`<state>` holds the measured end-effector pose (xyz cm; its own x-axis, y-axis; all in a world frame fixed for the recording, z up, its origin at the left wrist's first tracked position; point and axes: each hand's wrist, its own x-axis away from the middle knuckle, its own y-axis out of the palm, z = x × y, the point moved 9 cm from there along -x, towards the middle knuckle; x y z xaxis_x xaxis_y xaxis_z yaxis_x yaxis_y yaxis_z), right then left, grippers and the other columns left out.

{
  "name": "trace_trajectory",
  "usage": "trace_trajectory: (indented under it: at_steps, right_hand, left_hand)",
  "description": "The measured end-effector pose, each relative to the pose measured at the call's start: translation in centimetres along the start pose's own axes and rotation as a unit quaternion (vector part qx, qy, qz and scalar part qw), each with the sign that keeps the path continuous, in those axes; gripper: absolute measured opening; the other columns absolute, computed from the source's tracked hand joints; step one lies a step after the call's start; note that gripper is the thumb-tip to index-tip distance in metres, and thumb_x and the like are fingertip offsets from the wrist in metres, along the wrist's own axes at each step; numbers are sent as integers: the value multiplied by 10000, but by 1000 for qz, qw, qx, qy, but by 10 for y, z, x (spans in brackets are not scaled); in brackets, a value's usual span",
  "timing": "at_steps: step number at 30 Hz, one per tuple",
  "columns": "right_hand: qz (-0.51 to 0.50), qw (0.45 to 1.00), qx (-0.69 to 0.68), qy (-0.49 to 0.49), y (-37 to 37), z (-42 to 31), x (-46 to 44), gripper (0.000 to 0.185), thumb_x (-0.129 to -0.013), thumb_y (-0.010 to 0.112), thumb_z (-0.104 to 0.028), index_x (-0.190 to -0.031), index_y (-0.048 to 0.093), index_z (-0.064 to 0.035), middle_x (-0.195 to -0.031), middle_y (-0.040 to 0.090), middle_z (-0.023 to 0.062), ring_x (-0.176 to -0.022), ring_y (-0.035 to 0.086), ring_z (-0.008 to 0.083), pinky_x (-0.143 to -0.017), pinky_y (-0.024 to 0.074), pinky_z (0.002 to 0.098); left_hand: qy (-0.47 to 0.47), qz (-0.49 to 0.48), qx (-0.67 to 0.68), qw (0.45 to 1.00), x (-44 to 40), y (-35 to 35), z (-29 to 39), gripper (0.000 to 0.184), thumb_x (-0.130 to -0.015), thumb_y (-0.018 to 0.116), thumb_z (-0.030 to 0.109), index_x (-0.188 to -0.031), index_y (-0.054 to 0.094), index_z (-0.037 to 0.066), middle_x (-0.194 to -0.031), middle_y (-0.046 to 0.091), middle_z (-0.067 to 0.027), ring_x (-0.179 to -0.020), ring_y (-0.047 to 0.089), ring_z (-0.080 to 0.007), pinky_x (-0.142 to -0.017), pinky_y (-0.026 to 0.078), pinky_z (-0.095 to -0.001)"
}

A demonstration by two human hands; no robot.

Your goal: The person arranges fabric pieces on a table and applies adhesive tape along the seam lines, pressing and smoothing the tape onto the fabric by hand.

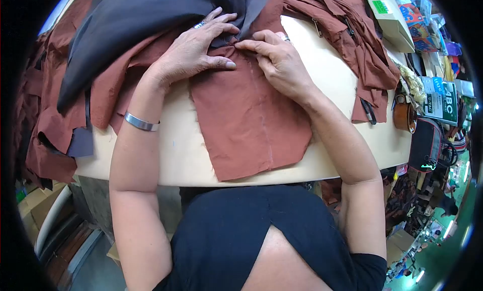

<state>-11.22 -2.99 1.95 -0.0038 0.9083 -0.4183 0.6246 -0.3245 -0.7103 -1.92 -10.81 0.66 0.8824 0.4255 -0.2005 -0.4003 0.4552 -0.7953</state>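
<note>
Worktop carries, along its far left, a large dark cloth crowding the left hand. A brown panel lies by the near edge, the left hand spread over its top; the right hand touches its seam, curled, pinching or not I cannot tell. Zippered brown cloth covers the far right corner. Rightward sit a pale box, a green-and-white pack reading "ABC", a tape roll.
</note>
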Motion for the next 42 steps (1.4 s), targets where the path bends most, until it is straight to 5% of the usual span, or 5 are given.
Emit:
trace_trajectory:
  at_steps: [4, 25, 32, 39, 42]
  right_hand:
    - [-15, 1000, 2, -3, 1, 1, 0, 284, -761, 487, 16, -921, 691, -99, -909, 593, 67, -865, 551, 254, -785, 425, 357]
    - [-94, 967, 140, -192, -10, -60, 53, 251, -707, 534, 86, -926, 616, -6, -1000, 550, 136, -834, 558, 301, -738, 479, 362]
    - [-55, 998, 22, -18, -8, -32, 34, 360, -716, 498, 97, -1031, 620, -27, -1015, 535, 158, -900, 542, 313, -767, 464, 371]
    - [-113, 984, 110, -88, -10, -66, 74, 339, -726, 530, 83, -1031, 627, -28, -995, 527, 149, -825, 536, 287, -727, 462, 376]
    - [-132, 989, 34, -58, -23, -67, 87, 303, -718, 557, 72, -990, 641, -29, -992, 531, 134, -808, 541, 263, -719, 465, 376]
  left_hand:
    - [5, 3, -32, 999, 0, 2, -1, 630, -673, 752, 389, -1198, 534, 118, -1431, 364, -42, -1374, 221, -257, -1095, 254, -414]
    - [-4, -61, -15, 998, -2, -2, 5, 672, -706, 751, 403, -1224, 490, 64, -1436, 325, -144, -1379, 178, -326, -1104, 220, -416]
    - [-2, -48, -13, 999, -1, -2, 5, 666, -699, 761, 391, -1217, 500, 63, -1424, 345, -150, -1373, 197, -329, -1096, 234, -417]
    - [-15, -54, -6, 998, -2, -2, 5, 646, -697, 767, 371, -1207, 511, 67, -1426, 343, -147, -1375, 195, -323, -1100, 229, -410]
    - [16, 11, -47, 999, 1, 3, -3, 610, -685, 739, 387, -1198, 532, 131, -1431, 368, -53, -1378, 218, -255, -1095, 247, -408]
